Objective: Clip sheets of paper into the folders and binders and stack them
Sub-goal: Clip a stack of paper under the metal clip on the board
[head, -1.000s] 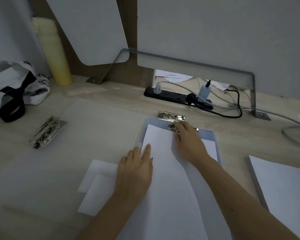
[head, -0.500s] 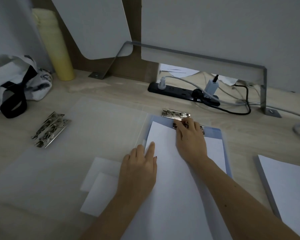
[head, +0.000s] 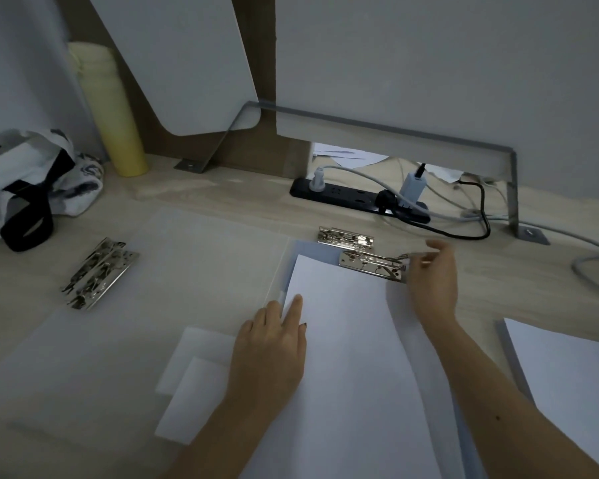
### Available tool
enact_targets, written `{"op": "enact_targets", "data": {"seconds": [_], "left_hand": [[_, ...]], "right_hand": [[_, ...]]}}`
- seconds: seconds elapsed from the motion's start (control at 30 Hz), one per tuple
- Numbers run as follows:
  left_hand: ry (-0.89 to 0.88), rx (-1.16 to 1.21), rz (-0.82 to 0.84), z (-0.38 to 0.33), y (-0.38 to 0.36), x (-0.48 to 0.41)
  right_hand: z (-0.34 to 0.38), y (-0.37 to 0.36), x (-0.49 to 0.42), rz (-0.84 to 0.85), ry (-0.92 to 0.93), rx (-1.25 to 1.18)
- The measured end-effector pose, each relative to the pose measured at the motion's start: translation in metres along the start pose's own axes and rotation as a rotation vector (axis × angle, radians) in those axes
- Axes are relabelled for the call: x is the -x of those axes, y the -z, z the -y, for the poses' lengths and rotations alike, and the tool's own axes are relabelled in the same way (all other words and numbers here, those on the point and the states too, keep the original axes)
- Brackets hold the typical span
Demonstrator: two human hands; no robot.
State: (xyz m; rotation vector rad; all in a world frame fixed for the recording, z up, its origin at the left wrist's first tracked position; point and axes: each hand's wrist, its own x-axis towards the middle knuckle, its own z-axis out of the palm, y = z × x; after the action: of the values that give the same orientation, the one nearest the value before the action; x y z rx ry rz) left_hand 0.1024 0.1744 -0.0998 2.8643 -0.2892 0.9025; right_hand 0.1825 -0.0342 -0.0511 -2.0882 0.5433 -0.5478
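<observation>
I'm at an office desk: a pale wood desktop (head: 222, 198) walled by grey partition panels (head: 429, 63) on metal brackets, a black power strip (head: 360, 198) with plugged cables, paper stacks (head: 574, 382) and metal binder clips (head: 97, 271) lying about

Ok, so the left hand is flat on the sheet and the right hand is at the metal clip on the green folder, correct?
Not quite: the folder is pale blue, not green, as the head view shows. The left hand does lie flat on the sheet, and the right hand is at the metal clip.
</observation>
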Motion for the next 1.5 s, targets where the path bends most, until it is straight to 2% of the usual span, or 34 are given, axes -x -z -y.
{"op": "enact_targets", "data": {"seconds": [0.17, 0.3, 0.5, 0.6, 0.73, 0.97, 1.17, 1.4, 1.5], "left_hand": [[-0.015, 0.003, -0.014, 0.001, 0.001, 0.001], [-0.004, 0.018, 0.046, 0.001, 0.003, -0.002], [0.001, 0.015, 0.102, 0.0, 0.006, -0.005], [0.001, 0.02, 0.115, 0.001, 0.007, -0.005], [0.022, 0.061, 0.138, 0.001, 0.01, -0.004], [0.032, 0.094, 0.171, 0.001, 0.01, -0.003], [0.001, 0.128, 0.168, 0.003, 0.011, -0.002], [0.122, 0.323, 0.158, 0.007, 0.012, 0.0], [0.178, 0.391, 0.232, 0.002, 0.016, -0.005]], "right_hand": [[-0.012, 0.052, 0.009, 0.055, -0.089, 0.063], [-0.017, 0.083, 0.042, 0.244, -0.186, 0.172], [-0.015, 0.1, 0.075, 0.404, -0.322, 0.134], [-0.012, 0.102, 0.074, 0.471, -0.458, 0.057], [-0.005, 0.099, 0.069, 0.478, -0.607, 0.017], [-0.014, 0.09, 0.074, 0.484, -0.534, 0.062], [-0.017, 0.088, 0.079, 0.402, -0.4, 0.027], [-0.026, 0.082, 0.09, 0.327, -0.39, -0.109], [-0.027, 0.078, 0.087, 0.29, -0.376, -0.089]]}}
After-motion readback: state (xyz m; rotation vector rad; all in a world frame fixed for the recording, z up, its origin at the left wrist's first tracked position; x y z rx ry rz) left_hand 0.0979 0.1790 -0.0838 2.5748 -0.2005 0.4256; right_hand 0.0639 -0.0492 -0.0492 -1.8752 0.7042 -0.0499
